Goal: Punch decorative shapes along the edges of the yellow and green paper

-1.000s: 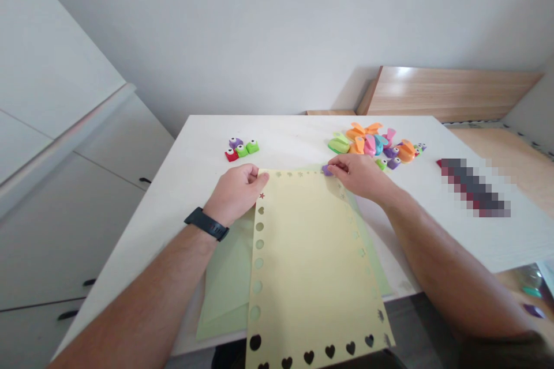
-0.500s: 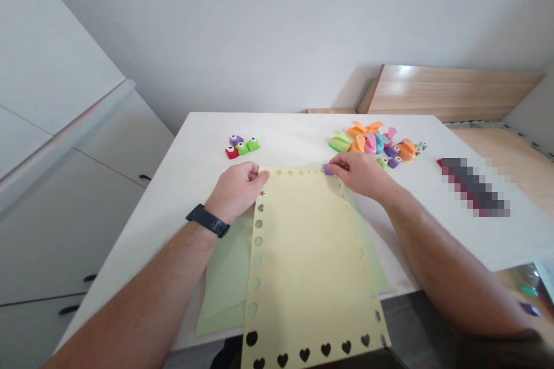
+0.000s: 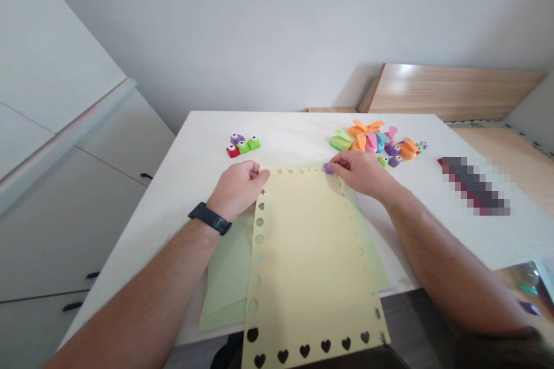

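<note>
A pale yellow sheet of paper stretches from mid-table toward me, its near end past the table edge. Hearts, circles, stars and flowers are punched along its borders. My left hand, with a black watch on the wrist, pinches the far left corner between thumb and fingers. At the far right corner, my right hand grips a small purple craft punch set on the paper's edge. Its lower part is hidden by the fingers. Green sheets lie underneath on the white table.
Several small punches in red, green and purple sit beyond my left hand. A cluster of larger colourful punches lies beyond my right hand. Farther right is a blurred-out dark and red object. White cabinets stand at left.
Both hands keep their hold on the paper and the purple craft punch. Only a slight shift of the whole view shows.
</note>
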Demonstrator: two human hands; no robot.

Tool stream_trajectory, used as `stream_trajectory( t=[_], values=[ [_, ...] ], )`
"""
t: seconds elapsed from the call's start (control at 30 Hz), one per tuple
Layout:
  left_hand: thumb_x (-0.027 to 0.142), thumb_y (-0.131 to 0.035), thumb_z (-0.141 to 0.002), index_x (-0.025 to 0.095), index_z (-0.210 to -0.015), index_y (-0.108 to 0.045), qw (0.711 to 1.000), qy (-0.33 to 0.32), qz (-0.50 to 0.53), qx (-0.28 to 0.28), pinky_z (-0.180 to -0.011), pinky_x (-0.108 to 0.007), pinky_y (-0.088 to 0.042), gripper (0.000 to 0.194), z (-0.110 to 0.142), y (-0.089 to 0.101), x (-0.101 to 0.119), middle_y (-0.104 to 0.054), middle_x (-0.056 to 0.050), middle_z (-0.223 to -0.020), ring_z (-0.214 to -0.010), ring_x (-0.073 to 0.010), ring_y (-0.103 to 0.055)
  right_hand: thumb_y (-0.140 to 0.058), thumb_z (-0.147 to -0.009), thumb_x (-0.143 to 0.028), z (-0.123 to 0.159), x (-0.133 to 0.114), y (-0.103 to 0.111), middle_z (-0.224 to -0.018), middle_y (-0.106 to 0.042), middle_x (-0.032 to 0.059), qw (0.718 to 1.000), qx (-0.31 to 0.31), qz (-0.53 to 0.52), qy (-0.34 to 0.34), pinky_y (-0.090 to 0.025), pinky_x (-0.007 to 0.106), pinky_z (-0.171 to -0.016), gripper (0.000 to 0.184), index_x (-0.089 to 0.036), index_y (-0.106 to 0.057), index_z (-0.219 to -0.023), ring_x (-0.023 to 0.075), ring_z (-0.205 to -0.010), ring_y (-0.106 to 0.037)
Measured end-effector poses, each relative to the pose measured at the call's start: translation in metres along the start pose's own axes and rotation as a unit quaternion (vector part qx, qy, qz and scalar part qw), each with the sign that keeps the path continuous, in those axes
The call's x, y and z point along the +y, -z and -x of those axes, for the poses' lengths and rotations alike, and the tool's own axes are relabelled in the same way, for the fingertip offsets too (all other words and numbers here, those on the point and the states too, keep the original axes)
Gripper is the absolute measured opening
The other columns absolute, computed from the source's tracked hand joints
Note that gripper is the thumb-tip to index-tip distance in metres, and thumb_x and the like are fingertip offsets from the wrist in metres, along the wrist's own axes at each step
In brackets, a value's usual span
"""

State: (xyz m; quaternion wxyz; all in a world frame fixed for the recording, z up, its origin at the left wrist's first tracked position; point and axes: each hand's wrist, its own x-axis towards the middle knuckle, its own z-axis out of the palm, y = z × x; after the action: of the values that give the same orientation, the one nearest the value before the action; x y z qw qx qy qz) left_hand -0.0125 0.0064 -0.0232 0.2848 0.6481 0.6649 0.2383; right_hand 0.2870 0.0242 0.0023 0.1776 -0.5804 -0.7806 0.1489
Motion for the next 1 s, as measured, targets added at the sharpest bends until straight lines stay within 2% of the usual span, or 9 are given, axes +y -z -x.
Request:
stream_trajectory(
  t=[0.37, 0.6, 0.8, 1.0],
  values=[
    [0.046, -0.055, -0.084, 0.023, -0.078, -0.063, 1.0, 0.002, 0.002, 0.003, -0.059, -0.028, -0.043, 0.025, 0.001, 0.001, 0.003, -0.073, 0.0, -0.071, -0.064, -0.0191, -0.066, -0.059, -0.09, -0.036, 0.0, 0.001, -0.002, -0.071, -0.069, -0.0014, 1.0, 0.006, 0.005, 0.005, -0.036, 0.027, -0.058, 0.021, -0.023, -0.074, -0.086, 0.0126, -0.063, -0.058],
    [0.049, -0.055, -0.084, 0.023, -0.078, -0.063, 1.0, 0.005, -0.002, -0.004, -0.059, -0.029, -0.043, 0.027, 0.001, 0.001, 0.002, -0.074, 0.0, -0.071, -0.066, -0.0201, -0.067, -0.055, -0.09, -0.03, 0.002, -0.001, 0.005, -0.07, -0.069, -0.0003, 0.999, 0.035, 0.006, 0.009, -0.038, 0.027, -0.06, 0.022, -0.021, -0.075, -0.089, 0.0129, -0.061, -0.057],
    [0.048, -0.054, -0.085, 0.023, -0.079, -0.063, 1.0, 0.004, -0.001, -0.004, -0.06, -0.029, -0.044, 0.027, 0.001, 0.001, 0.001, -0.074, -0.001, -0.073, -0.068, -0.0204, -0.067, -0.052, -0.085, -0.017, 0.005, -0.002, 0.009, -0.094, -0.075, 0.0052, 0.996, 0.049, 0.025, 0.068, -0.045, 0.027, -0.071, 0.03, -0.019, -0.078, -0.099, 0.0171, -0.079, -0.064],
    [0.049, -0.055, -0.084, 0.023, -0.078, -0.063, 1.0, 0.012, -0.001, -0.009, -0.06, -0.029, -0.044, 0.027, 0.001, 0.002, 0.002, -0.074, -0.001, -0.072, -0.067, -0.0203, -0.067, -0.052, -0.084, -0.013, 0.006, -0.004, 0.009, -0.095, -0.075, 0.0068, 0.993, 0.028, 0.072, 0.093, -0.047, 0.029, -0.079, 0.033, -0.019, -0.079, -0.101, 0.0192, -0.085, -0.066]
  ],
)
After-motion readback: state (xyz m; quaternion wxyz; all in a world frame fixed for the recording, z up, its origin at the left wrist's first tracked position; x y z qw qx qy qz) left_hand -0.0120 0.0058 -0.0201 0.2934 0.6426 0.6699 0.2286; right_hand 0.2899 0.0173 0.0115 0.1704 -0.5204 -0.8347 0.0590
